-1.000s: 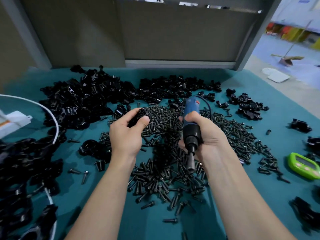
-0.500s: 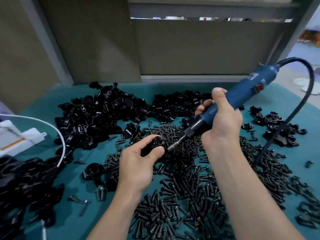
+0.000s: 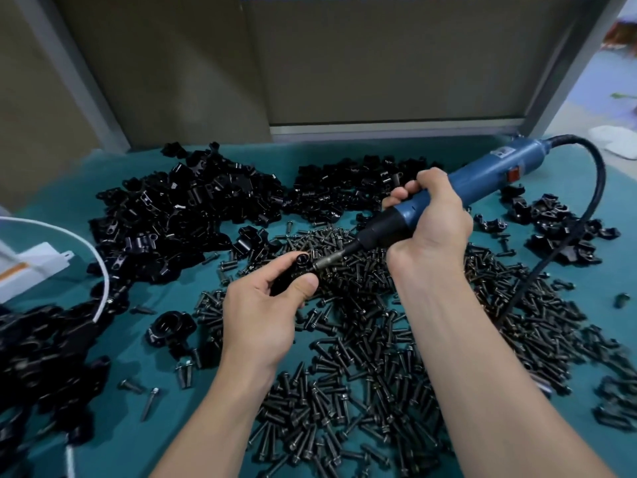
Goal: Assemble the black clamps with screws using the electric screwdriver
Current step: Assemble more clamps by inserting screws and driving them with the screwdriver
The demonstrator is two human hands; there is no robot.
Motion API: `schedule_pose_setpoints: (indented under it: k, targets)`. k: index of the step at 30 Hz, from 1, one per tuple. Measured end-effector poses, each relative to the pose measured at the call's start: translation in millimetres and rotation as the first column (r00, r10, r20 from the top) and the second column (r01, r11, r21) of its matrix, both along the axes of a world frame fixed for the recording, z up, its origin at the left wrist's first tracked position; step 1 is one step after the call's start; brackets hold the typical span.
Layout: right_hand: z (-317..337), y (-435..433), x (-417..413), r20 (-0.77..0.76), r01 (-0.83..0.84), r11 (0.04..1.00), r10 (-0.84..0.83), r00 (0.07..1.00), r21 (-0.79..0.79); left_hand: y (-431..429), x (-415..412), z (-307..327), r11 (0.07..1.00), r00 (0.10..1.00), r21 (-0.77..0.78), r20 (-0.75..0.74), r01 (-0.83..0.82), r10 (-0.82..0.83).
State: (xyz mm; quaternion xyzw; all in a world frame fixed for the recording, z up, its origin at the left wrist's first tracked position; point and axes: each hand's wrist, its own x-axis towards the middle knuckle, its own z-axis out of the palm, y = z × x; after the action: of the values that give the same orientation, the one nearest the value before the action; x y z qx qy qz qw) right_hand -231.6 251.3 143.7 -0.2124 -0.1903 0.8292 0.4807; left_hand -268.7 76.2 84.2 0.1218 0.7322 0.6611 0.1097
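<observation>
black clamp [image 3: 293, 274] pinched by left hand [image 3: 262, 313] | electric screwdriver [image 3: 489, 175] gripped by right hand [image 3: 432, 220] | bit set against clamp from 2 o'clock

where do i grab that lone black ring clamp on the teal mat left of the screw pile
Pinch the lone black ring clamp across its round outer wall, coming from above: it lies flat, bore facing up, with bare teal mat on its left.

Teal-covered table [image 3: 144, 360] strewn with black clamps [image 3: 186, 205], screws [image 3: 372, 339]
</observation>
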Motion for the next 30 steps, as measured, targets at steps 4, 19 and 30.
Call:
schedule_pose_setpoints:
  k: [4,19,30]
  targets:
    - [-1.2,-0.9,-2.0,0.012,-0.001,1.0,0.001,1.0,0.0,-0.3,-0.6,-4.0,0.999,1.0,0.038,0.018,-0.014,0.014]
    - [-7.4,-8.1,-7.2,0.002,-0.031,0.999,0.031,1.0,0.031,-2.3,-2.5,-13.9,0.996,0.994,0.086,0.107,-0.026,0.017]
    - [-14.2,-9.3,-9.5,-0.038,-0.045,0.998,0.047,0.998,0.038,-3.2,-3.5,-15.0,0.996,0.995,0.08,0.097,-0.043,0.035]
